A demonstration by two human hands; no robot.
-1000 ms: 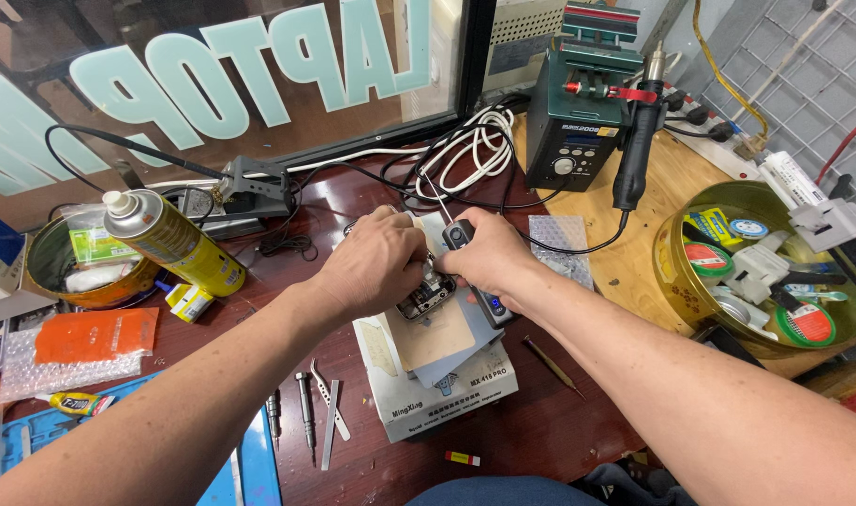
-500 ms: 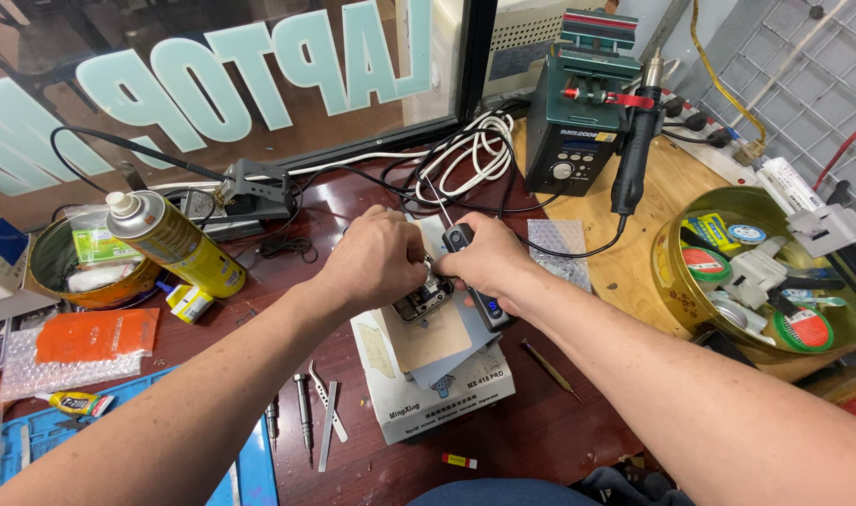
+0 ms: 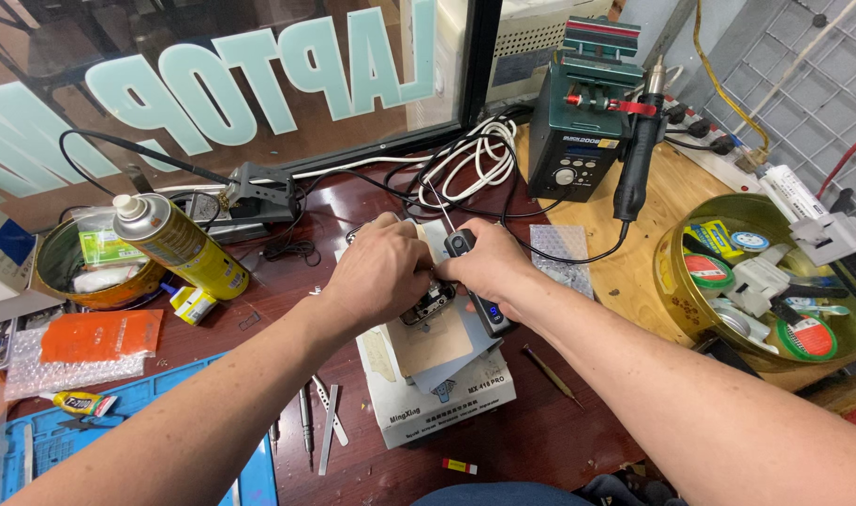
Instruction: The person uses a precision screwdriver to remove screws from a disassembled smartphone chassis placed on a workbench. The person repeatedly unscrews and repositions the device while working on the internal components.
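- My left hand (image 3: 383, 274) stays curled over the small dark device (image 3: 431, 302) on the white box (image 3: 442, 389) at the middle of the workbench, fingers closed on its left edge, just as half a second ago.
- My right hand (image 3: 489, 265) keeps its grip on the black handheld tool (image 3: 478, 286), tip down beside the device; neither hand has shifted noticeably.
- The yellow spray can (image 3: 180, 245) stands tilted to the far left, unmoved.
- The green rework station (image 3: 578, 141) sits far right, its hot-air wand (image 3: 634, 159) hanging alongside.
- A round tin (image 3: 676, 281) of tape rolls rests at right.
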